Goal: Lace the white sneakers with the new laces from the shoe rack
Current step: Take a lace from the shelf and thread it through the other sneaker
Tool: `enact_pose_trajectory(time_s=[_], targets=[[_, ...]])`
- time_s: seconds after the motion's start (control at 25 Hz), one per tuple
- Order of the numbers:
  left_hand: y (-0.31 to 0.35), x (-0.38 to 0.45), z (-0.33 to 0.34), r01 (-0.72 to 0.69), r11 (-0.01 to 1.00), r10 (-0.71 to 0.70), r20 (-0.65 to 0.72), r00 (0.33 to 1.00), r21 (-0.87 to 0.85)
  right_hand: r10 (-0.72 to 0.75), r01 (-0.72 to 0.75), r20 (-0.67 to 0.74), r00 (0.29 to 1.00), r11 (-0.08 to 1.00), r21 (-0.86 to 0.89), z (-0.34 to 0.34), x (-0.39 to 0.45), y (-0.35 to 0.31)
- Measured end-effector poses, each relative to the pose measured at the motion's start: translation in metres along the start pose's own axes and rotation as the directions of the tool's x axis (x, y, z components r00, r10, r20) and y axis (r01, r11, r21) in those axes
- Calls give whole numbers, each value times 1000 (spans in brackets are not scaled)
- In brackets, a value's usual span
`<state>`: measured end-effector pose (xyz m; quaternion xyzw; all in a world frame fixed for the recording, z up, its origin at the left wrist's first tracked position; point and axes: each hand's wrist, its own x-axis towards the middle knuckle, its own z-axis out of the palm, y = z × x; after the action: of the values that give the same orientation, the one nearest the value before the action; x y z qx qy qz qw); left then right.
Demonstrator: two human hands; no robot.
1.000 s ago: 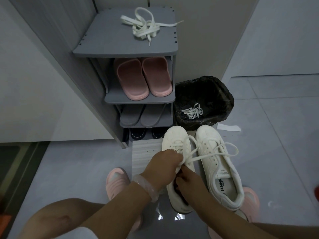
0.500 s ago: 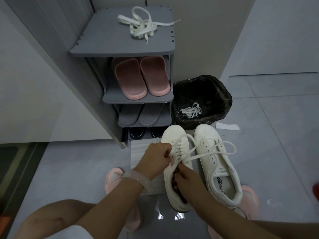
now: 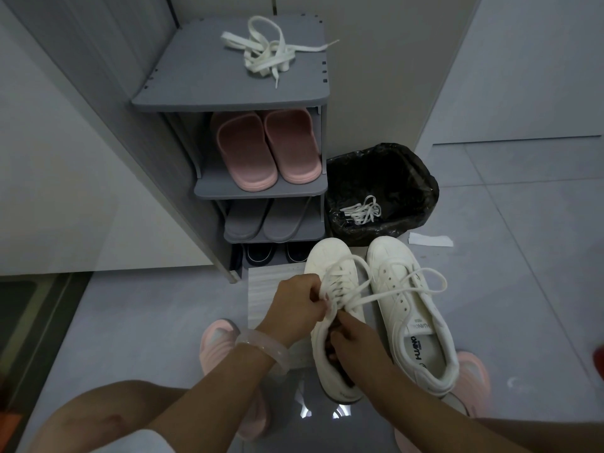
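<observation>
Two white sneakers stand side by side on the floor below the shoe rack (image 3: pixel 228 103). The left sneaker (image 3: pixel 327 256) has a white lace (image 3: pixel 392 294) crossed through its eyelets, with one long end looping over the right sneaker (image 3: pixel 421 322), which shows bare eyelets. My left hand (image 3: pixel 295 304) pinches the lace at the left sneaker's left eyelets. My right hand (image 3: pixel 354 346) holds the sneaker's tongue and opening, fingers curled inside. A loose bundle of white laces (image 3: pixel 268 53) lies on the rack's top shelf.
Pink slippers (image 3: pixel 268 152), grey slippers and dark shoes fill the lower rack shelves. A black-lined bin (image 3: pixel 382 191) right of the rack holds other white laces. White paper (image 3: pixel 264 295) lies under the sneakers. My feet wear pink slippers (image 3: pixel 219 341). A paper scrap (image 3: pixel 429 239) lies on the floor.
My left hand has shifted up along the left sneaker's eyelets with the lace; the right hand stays at the tongue. The camera has tilted slightly.
</observation>
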<state>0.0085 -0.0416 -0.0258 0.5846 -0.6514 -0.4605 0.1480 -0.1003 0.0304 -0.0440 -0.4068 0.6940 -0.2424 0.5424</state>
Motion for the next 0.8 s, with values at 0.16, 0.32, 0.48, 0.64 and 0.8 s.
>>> enact_pose_trajectory(time_s=[0.16, 0.32, 0.48, 0.64, 0.8], targets=[[-6, 0, 3, 108, 990, -107, 16, 994, -94, -22, 22, 3, 1000, 999, -26, 0, 0, 2], [-11, -3, 8, 48, 999, -47, 37, 998, -22, -52, 51, -14, 999, 996, -78, 0, 1, 4], [-12, -5, 12, -88, 990, 87, 11, 996, 112, -100, 99, 4, 995, 977, -186, -2, -1, 2], [-9, -6, 13, -225, 948, 222, 40, 974, 223, -135, 129, 1, 991, 952, -277, -3, 1, 4], [-12, -1, 15, -211, 958, 206, 42, 978, 195, -162, 151, -14, 987, 948, -279, -4, 1, 7]])
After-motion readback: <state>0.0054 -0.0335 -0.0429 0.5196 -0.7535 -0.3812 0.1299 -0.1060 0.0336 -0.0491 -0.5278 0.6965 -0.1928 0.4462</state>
